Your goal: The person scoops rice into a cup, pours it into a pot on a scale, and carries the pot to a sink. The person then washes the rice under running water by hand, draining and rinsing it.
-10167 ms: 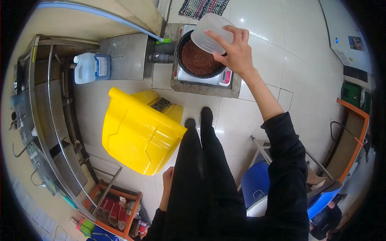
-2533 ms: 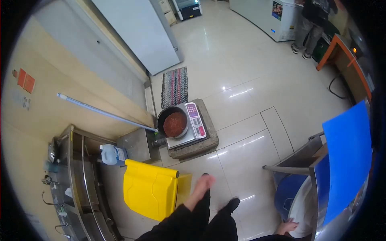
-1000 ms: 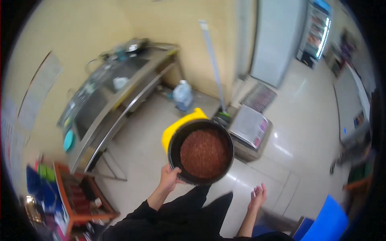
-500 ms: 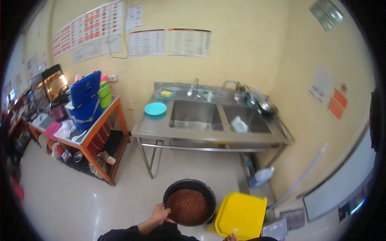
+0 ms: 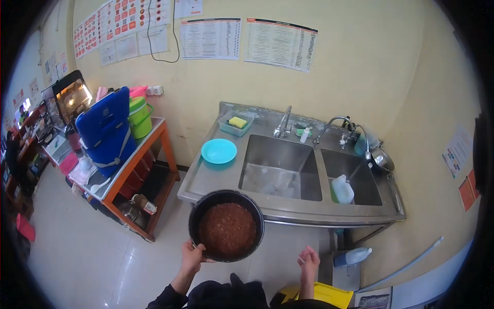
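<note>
My left hand grips the lower left rim of a round black pot, its thumb over the edge. Reddish-brown grains fill the pot's bottom, and the pot is held level in front of the steel sink counter. To the right of the pot, my right hand hangs in the air with loosely curled fingers and nothing in it. Behind the pot are the left sink basin, a turquoise plate and a plastic tub with a yellow sponge.
An orange-framed table with a blue cooler box and green container stands left. A white jug lies in the right basin. At lower right are a yellow bin, a bluish jug and a long pole.
The pot left the scale and is now in my left hand. My view has turned left to the sink, which is now closer. My right hand, at the frame's bottom edge half a second ago, shows more fully.
</note>
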`<action>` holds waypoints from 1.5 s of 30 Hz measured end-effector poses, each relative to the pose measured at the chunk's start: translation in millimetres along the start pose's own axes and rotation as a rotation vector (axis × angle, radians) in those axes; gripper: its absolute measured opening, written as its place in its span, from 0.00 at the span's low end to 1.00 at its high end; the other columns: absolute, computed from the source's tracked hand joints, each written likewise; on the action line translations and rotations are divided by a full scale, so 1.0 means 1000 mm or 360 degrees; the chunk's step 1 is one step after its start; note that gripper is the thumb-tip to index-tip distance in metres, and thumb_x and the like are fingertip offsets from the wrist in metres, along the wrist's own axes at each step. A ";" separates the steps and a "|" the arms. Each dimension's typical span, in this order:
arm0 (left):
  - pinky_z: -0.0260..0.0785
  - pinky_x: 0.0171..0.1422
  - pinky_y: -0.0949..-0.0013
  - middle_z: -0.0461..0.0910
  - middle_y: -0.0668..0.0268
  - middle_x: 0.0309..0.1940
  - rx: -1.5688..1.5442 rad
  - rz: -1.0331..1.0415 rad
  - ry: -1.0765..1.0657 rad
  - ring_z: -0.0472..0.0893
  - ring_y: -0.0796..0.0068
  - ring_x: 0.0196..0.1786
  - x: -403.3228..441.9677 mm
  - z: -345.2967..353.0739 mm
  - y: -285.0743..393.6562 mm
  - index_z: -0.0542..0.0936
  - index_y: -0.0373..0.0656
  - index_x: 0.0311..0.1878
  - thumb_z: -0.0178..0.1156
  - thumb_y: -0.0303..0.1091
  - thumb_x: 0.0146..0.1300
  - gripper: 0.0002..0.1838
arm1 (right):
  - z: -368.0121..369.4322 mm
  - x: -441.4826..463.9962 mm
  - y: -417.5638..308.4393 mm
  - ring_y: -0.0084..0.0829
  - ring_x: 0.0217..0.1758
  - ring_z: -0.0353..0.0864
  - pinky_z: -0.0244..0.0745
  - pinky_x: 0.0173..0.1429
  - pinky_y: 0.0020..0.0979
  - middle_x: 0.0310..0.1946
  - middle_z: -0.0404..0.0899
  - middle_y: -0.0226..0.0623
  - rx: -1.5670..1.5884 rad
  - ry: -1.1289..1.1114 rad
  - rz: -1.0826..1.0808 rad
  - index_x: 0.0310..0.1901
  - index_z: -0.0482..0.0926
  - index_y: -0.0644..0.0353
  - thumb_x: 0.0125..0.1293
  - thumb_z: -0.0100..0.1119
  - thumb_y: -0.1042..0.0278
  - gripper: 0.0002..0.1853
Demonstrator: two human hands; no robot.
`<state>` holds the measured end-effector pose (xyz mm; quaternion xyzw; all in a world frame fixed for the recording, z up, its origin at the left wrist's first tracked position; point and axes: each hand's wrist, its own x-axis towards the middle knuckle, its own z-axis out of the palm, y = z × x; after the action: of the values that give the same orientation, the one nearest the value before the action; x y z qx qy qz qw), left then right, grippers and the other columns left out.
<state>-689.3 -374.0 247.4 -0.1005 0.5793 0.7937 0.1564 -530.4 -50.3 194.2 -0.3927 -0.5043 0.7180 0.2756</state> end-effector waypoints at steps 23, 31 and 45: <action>0.80 0.28 0.51 0.77 0.48 0.31 -0.0227 -0.0112 0.0899 0.81 0.50 0.29 0.142 0.283 -0.027 0.70 0.26 0.42 0.51 0.18 0.52 0.13 | 0.346 0.694 -0.104 0.46 0.68 0.56 0.50 0.69 0.41 0.64 0.57 0.51 -0.1751 -0.0822 -0.1032 0.65 0.54 0.67 0.61 0.53 0.58 0.34; 0.82 0.30 0.55 0.78 0.48 0.33 -0.0314 -0.0104 0.1100 0.81 0.52 0.31 0.139 0.294 -0.025 0.72 0.26 0.42 0.52 0.17 0.52 0.12 | 0.347 0.709 -0.072 0.48 0.63 0.62 0.57 0.65 0.40 0.58 0.65 0.51 -0.1295 -0.0805 -0.1368 0.62 0.60 0.64 0.62 0.51 0.66 0.27; 0.82 0.29 0.54 0.77 0.47 0.35 -0.0297 -0.0098 0.1010 0.81 0.50 0.31 0.154 0.239 -0.018 0.69 0.27 0.47 0.50 0.16 0.51 0.17 | 0.298 0.571 -0.057 0.51 0.64 0.58 0.52 0.67 0.46 0.60 0.60 0.57 -0.1086 -0.0947 -0.1528 0.63 0.56 0.64 0.65 0.51 0.61 0.28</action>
<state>-820.8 -121.1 253.0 -0.3741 0.5206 0.7673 -0.0180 -1089.4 270.4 139.1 0.0259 -0.8774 0.3930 0.2740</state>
